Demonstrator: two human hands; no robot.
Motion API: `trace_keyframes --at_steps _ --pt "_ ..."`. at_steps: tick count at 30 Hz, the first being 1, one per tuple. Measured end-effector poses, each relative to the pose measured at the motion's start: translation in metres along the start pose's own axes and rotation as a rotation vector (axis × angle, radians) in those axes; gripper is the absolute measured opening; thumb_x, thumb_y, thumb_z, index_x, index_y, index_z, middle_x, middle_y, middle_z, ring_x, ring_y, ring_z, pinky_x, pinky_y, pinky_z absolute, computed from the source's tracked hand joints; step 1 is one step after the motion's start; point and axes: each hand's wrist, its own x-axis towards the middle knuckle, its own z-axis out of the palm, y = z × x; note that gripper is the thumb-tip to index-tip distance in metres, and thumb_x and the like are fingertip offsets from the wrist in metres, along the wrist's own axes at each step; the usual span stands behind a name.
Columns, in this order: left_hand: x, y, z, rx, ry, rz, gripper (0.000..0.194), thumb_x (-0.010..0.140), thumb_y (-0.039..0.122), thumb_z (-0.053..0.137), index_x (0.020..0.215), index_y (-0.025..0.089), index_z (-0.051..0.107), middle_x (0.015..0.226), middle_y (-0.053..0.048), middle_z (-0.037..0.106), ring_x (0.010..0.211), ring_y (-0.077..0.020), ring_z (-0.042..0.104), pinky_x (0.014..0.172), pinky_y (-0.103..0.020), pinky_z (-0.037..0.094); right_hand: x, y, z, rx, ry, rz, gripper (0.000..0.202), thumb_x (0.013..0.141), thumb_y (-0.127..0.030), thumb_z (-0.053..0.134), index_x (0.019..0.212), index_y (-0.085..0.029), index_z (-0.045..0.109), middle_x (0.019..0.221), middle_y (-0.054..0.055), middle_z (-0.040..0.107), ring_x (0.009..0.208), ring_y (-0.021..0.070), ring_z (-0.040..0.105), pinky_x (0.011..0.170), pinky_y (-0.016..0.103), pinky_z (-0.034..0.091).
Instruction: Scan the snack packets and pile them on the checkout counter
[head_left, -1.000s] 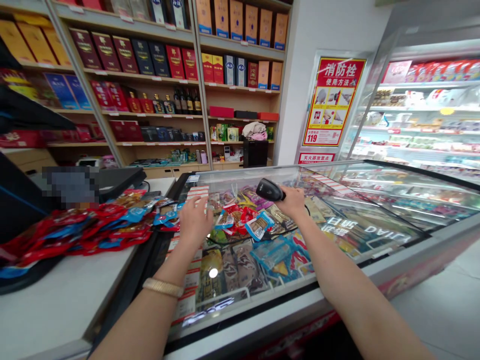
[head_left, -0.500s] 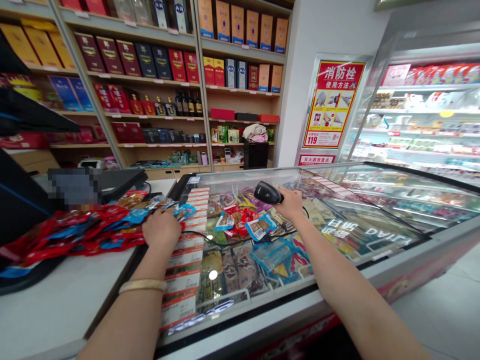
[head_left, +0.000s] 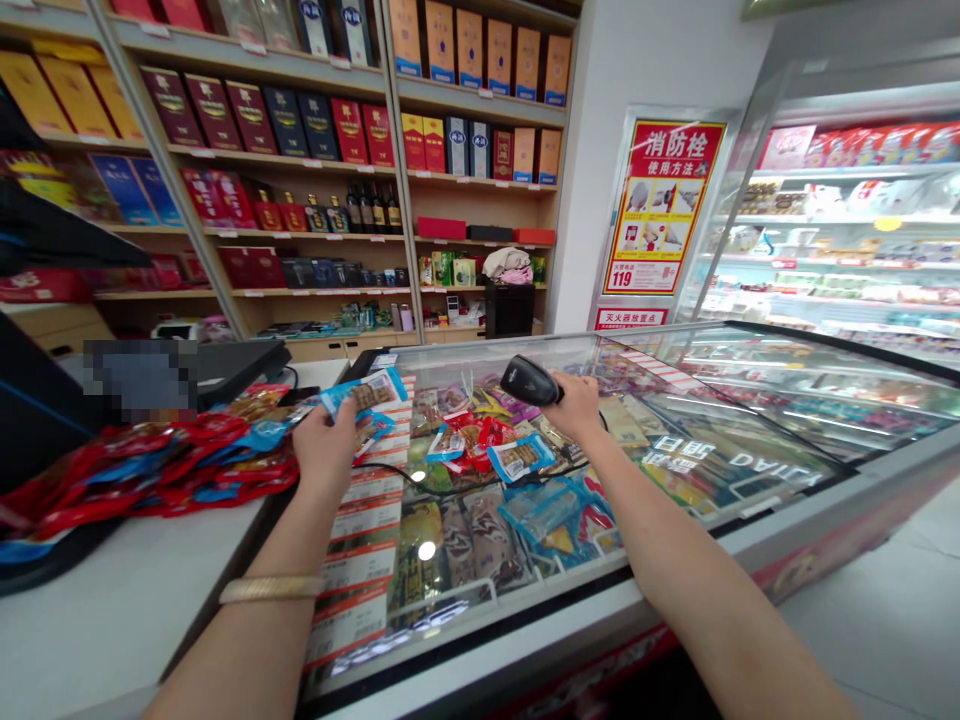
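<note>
My left hand [head_left: 324,440] pinches a blue snack packet [head_left: 369,393] by its near end, at the right edge of a pile of red and blue snack packets [head_left: 187,460] on the counter. Another blue packet lies partly hidden just beneath it. Wrapped around its handle, my right hand [head_left: 576,405] holds a black barcode scanner [head_left: 527,380] above the freezer's glass top. Below the scanner, several packets rest on the glass, among them a blue packet [head_left: 521,457] and a red packet [head_left: 472,440].
A glass-topped chest freezer [head_left: 480,640] stretches to the right, with a strip of price labels [head_left: 360,560] along its left side. The scanner's black cable [head_left: 409,475] runs across the glass. At the left is a white counter [head_left: 112,620]; shelves of boxes stand behind.
My left hand has lifted a blue packet from the edge of the pile and turned it up. The scanner in my right hand has barely shifted.
</note>
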Motion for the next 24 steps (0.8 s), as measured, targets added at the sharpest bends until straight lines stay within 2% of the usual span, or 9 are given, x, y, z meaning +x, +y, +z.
trace_keyframes --at_steps 2,4,9,13,18,20,24 --pt "-0.008 0.004 0.011 -0.258 -0.027 -0.155 0.031 0.074 0.046 0.063 0.081 0.017 0.066 0.083 -0.007 0.07 0.08 -0.0237 0.068 0.072 -0.04 0.062 0.0 -0.004 0.0 0.018 -0.009 -0.036 0.029 0.077 -0.035 0.067 0.101 -0.022 0.077 0.101 0.01 0.079 0.098 0.0286 0.07 0.087 0.037 0.034" --pt "-0.018 0.01 0.019 -0.363 -0.071 -0.224 0.035 0.063 0.046 0.073 0.08 0.016 0.067 0.084 -0.006 0.072 0.082 -0.0225 0.068 0.074 -0.04 0.062 -0.001 -0.008 -0.001 0.036 -0.017 -0.085 0.031 0.076 -0.037 0.069 0.101 -0.021 0.077 0.1 0.01 0.079 0.097 0.0292 0.069 0.087 0.037 0.034" --pt "-0.037 0.02 0.027 -0.29 -0.198 -0.161 0.042 0.054 0.043 0.076 0.084 0.015 0.068 0.076 -0.002 0.069 0.072 -0.0183 0.064 0.07 -0.034 0.058 -0.004 -0.023 0.002 0.131 -0.068 -0.221 0.028 0.073 -0.034 0.07 0.098 -0.022 0.076 0.097 0.008 0.08 0.094 0.0266 0.069 0.086 0.035 0.035" --pt "-0.041 0.018 0.028 -0.139 -0.186 -0.084 0.036 0.055 0.04 0.074 0.081 0.018 0.063 0.066 0.003 0.062 0.061 -0.014 0.055 0.06 -0.026 0.047 -0.007 -0.033 0.003 0.181 -0.13 -0.264 0.025 0.072 -0.032 0.071 0.094 -0.022 0.075 0.091 0.006 0.079 0.09 0.0247 0.069 0.086 0.035 0.033" --pt "-0.041 0.014 0.03 -0.069 -0.161 0.038 0.023 0.06 0.035 0.068 0.072 0.021 0.055 0.075 0.001 0.063 0.075 -0.0166 0.06 0.074 -0.028 0.05 -0.008 -0.039 0.001 0.198 -0.164 -0.256 0.024 0.072 -0.033 0.071 0.093 -0.022 0.075 0.088 0.006 0.078 0.089 0.0248 0.068 0.085 0.035 0.033" --pt "-0.041 0.014 0.031 -0.067 -0.163 0.05 0.023 0.061 0.035 0.067 0.072 0.021 0.053 0.076 0.001 0.062 0.076 -0.0164 0.06 0.076 -0.028 0.05 -0.009 -0.04 0.001 0.201 -0.162 -0.252 0.024 0.072 -0.034 0.073 0.092 -0.023 0.075 0.088 0.006 0.078 0.089 0.0253 0.068 0.085 0.035 0.032" --pt "-0.042 0.016 0.03 -0.05 -0.174 0.013 0.024 0.059 0.034 0.066 0.072 0.022 0.052 0.069 0.003 0.057 0.067 -0.0146 0.055 0.067 -0.027 0.047 -0.009 -0.041 0.0 0.207 -0.159 -0.243 0.024 0.071 -0.033 0.073 0.093 -0.023 0.075 0.087 0.006 0.078 0.09 0.0259 0.068 0.084 0.034 0.032"
